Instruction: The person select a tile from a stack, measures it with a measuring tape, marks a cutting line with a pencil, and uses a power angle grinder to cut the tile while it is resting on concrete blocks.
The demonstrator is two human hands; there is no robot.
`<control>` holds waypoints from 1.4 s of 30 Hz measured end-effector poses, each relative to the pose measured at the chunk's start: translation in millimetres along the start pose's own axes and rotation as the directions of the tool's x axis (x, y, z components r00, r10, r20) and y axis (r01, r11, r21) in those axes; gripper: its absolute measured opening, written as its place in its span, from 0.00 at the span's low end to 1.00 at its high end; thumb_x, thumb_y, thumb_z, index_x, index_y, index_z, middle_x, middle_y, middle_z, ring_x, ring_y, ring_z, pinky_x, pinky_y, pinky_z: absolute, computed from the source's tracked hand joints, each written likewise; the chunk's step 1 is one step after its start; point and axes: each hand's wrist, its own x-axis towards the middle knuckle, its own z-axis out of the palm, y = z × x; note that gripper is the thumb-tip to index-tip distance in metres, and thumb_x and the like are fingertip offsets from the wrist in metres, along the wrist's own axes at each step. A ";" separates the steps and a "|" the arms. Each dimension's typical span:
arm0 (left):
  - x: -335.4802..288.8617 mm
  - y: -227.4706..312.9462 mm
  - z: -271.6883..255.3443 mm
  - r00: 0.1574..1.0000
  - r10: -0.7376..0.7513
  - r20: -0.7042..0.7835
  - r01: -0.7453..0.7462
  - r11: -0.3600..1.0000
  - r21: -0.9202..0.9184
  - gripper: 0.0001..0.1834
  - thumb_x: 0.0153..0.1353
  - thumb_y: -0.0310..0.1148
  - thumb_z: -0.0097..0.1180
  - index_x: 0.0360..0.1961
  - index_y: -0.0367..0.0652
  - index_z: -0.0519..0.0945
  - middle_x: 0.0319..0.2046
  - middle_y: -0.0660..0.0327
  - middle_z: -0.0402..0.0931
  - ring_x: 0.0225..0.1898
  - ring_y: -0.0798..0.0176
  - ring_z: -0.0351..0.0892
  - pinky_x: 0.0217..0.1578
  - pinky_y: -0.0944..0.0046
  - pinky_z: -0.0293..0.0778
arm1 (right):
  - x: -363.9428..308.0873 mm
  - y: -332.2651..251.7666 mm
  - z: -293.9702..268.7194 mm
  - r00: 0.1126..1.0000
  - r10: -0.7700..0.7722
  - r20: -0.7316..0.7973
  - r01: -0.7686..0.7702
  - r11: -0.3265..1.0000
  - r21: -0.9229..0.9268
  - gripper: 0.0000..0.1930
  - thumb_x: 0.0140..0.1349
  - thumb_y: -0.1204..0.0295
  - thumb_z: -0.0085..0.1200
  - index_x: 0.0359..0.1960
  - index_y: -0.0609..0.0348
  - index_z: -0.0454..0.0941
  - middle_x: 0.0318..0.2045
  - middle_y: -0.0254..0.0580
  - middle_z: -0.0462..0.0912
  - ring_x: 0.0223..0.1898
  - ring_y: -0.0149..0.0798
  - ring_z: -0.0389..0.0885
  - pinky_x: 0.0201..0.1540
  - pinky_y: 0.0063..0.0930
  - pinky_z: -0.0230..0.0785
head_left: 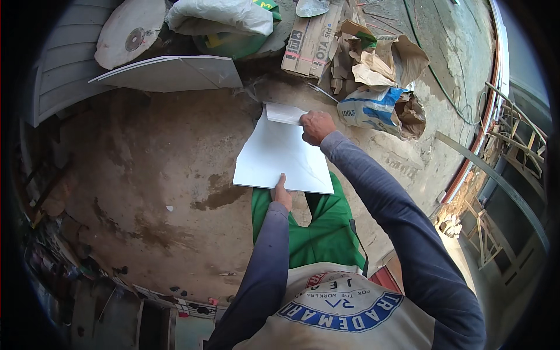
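Note:
A large white tile [283, 156] with faint grey veining lies in front of me, its near edge over my green trousers. My left hand [281, 193] grips that near edge, thumb on top and the other fingers hidden beneath. Across the tile's far end is a narrow white strip [283, 114], apparently the same material. My right hand [318, 128] is closed on the strip's right end, knuckles up. Whether the strip is joined to the tile or only touching it, I cannot tell.
White slabs [169, 74] lie at the far left, near a round pale disc [129, 34] and a white sack [224, 16]. Cardboard boxes [310, 44] and a torn blue-and-white paper bag [373, 109] stand far right. A green hose [434, 76] runs along the concrete floor [157, 157].

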 end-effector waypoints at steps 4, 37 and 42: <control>17.8 3.0 -27.5 1.000 0.018 -0.004 -0.017 0.996 0.091 0.33 0.76 0.41 0.62 0.76 0.44 0.67 0.72 0.58 0.71 0.75 0.53 0.67 0.78 0.39 0.58 | -80.1 14.9 4.1 0.995 0.102 -0.010 -0.100 0.986 0.133 0.10 0.56 0.71 0.59 0.39 0.55 0.86 0.35 0.55 0.88 0.40 0.58 0.88 0.45 0.52 0.79; -263.2 -270.3 129.3 0.857 0.440 0.269 -0.398 0.232 0.887 0.13 0.60 0.19 0.59 0.47 0.30 0.79 0.44 0.49 0.81 0.44 0.47 0.87 0.41 0.45 0.91 | -809.8 -30.2 418.8 -0.176 0.799 0.576 -0.246 -0.602 0.760 0.17 0.54 0.68 0.65 0.37 0.73 0.78 0.40 0.68 0.83 0.45 0.69 0.83 0.53 0.56 0.73; -315.2 -389.5 186.2 0.954 0.158 0.255 -0.281 0.165 0.946 0.13 0.64 0.22 0.60 0.50 0.30 0.79 0.46 0.50 0.82 0.47 0.51 0.88 0.50 0.49 0.89 | -848.2 -12.3 448.7 -0.151 0.733 0.663 -0.183 -0.680 0.710 0.19 0.54 0.70 0.67 0.41 0.73 0.77 0.44 0.65 0.83 0.49 0.65 0.83 0.57 0.52 0.73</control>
